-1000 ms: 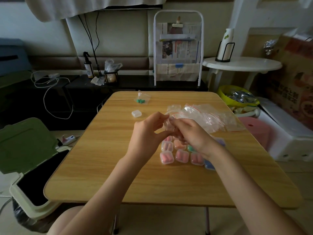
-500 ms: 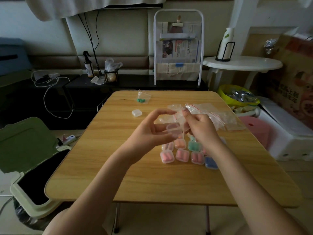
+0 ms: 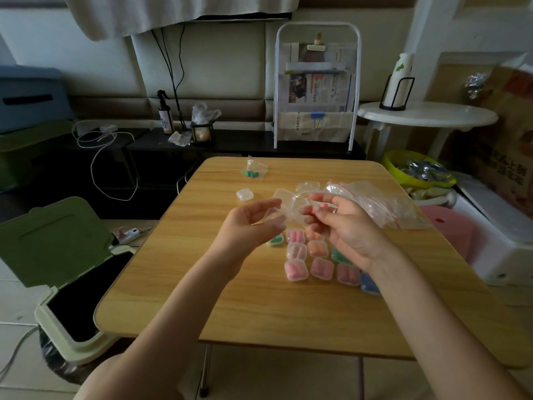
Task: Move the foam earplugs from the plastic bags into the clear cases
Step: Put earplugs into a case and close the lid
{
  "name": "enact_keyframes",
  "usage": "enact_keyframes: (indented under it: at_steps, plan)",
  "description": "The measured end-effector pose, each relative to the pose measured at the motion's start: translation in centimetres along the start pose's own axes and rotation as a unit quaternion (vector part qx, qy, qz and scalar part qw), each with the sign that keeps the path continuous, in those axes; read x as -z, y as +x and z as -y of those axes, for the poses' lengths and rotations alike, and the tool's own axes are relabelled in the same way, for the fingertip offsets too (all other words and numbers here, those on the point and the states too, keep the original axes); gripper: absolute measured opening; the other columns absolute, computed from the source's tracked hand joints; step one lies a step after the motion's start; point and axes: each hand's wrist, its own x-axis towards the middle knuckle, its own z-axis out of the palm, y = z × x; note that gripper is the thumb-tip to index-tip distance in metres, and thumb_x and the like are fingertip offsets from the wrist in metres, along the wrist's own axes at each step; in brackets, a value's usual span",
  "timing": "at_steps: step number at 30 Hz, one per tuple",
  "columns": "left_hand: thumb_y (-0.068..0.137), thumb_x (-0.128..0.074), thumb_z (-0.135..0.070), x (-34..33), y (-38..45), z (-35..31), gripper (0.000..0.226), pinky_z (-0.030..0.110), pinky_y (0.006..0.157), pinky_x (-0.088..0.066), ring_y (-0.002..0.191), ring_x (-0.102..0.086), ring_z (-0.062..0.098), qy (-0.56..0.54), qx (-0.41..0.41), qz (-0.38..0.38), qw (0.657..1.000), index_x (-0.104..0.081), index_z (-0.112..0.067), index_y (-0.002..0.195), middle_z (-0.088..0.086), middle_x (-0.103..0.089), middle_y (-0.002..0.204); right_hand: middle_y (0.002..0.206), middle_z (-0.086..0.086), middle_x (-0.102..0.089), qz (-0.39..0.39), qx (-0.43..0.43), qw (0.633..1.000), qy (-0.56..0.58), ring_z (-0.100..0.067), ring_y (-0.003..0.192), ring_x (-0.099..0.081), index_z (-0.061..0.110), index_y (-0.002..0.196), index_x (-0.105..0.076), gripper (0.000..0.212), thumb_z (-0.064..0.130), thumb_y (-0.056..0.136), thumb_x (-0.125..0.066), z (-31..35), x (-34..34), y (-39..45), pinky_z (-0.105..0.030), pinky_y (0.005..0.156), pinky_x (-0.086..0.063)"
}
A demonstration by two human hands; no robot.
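The wooden tabletop (image 3: 259,307) carries the work, with a heap of emptied plastic bags (image 3: 383,203) at its far right. Nearer the person, filled cases (image 3: 314,255) are laid in rows, touching or just beside one another, with pink, orange, green and blue foam inside. A bag with green earplugs (image 3: 253,173) and a shut white case (image 3: 245,194) are left near the far edge, well apart from the rows.

Above the rows an open clear case (image 3: 284,204) is held in the left hand (image 3: 248,226), its lid raised away from the person; the grip is a loose cradle, with thumb and fingertips curled round the case and much of the palm showing. The right hand (image 3: 343,226) is partly curled, and a pink earplug (image 3: 321,208) is pinched at its fingertips, just beside the case.

The step in hand is judged to be loading. It is best done with the case kept level and the lid held fully back, so that the foam can be pressed down flat before the lid is snapped shut. Whether a second earplug is already inside cannot be told.
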Motion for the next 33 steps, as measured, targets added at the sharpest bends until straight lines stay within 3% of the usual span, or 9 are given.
enact_keyframes:
  at_steps: [5,8,14,19,24,29,33]
  plan:
    - [0.078,-0.068,0.009,-0.4,-0.2,0.2,0.046,0.030,0.083,-0.057,0.099,-0.068,0.019,-0.001,0.008,0.008,1.000,-0.061,-0.014,0.118,0.002,-0.066,0.116,0.105,-0.005,-0.072,0.033,0.107,0.992,-0.056,-0.011,0.090,-0.061,0.011,0.105,-0.052,0.014,0.003,0.093,-0.055,-0.3,-0.8,-0.2,-0.024,0.075,-0.046]
    - [0.078,-0.069,0.007,-1.1,-0.3,0.5,0.048,0.031,0.084,-0.057,0.097,-0.069,0.018,0.007,0.006,0.014,1.000,-0.059,-0.011,0.122,0.003,-0.066,0.117,0.108,-0.003,-0.071,0.039,0.154,0.983,-0.088,-0.009,0.098,-0.066,0.008,0.104,-0.058,0.015,0.001,0.091,-0.058,-0.4,-1.3,-0.3,-0.024,0.087,-0.051]
    - [0.078,-0.071,0.004,-1.7,-0.2,0.3,0.050,0.039,0.090,-0.055,0.102,-0.067,0.020,0.034,-0.010,0.025,0.999,-0.059,-0.012,0.125,0.003,-0.069,0.114,0.100,0.004,-0.068,0.006,0.182,0.960,-0.212,-0.011,0.089,-0.070,0.013,0.103,-0.064,0.020,0.000,0.088,-0.063,-0.5,-1.3,-0.4,-0.026,0.077,-0.057]
    - [0.079,-0.064,0.012,-1.6,-0.1,-0.4,0.050,0.040,0.089,-0.055,0.098,-0.068,0.023,0.031,-0.004,0.053,0.998,-0.058,-0.008,0.124,0.004,-0.070,0.110,0.095,0.011,-0.067,0.003,0.234,0.901,-0.365,0.000,0.090,-0.060,0.028,0.092,-0.070,0.025,0.005,0.080,-0.072,-0.1,-1.0,-0.7,-0.009,0.078,-0.046]
    - [0.086,-0.055,0.010,-2.0,-0.3,-0.7,0.032,0.034,0.088,-0.055,0.098,-0.068,0.027,-0.044,0.035,0.098,0.994,-0.061,0.000,0.116,0.017,-0.069,0.107,0.090,0.014,-0.066,0.015,0.257,0.876,-0.409,0.003,0.089,-0.058,0.023,0.092,-0.072,0.022,0.005,0.080,-0.071,0.5,-1.0,-1.3,-0.005,0.077,-0.043]
    - [0.093,-0.042,0.005,-1.4,0.0,-1.1,0.027,0.035,0.088,-0.055,0.094,-0.068,0.029,-0.127,0.072,0.124,0.982,-0.061,0.000,0.112,0.021,-0.068,0.101,0.084,0.015,-0.068,0.030,0.249,0.906,-0.342,0.005,0.082,-0.063,0.018,0.092,-0.069,0.019,0.002,0.083,-0.068,1.0,-1.1,-1.8,-0.009,0.070,-0.048]
    - [0.092,-0.051,-0.003,-1.2,-0.1,-1.1,0.022,0.035,0.087,-0.055,0.093,-0.068,0.029,-0.141,0.079,0.133,0.978,-0.062,-0.004,0.111,0.019,-0.067,0.102,0.088,0.011,-0.068,0.048,0.236,0.918,-0.316,0.001,0.085,-0.065,0.016,0.093,-0.067,0.018,0.000,0.084,-0.066,0.9,-1.2,-1.8,-0.015,0.072,-0.053]
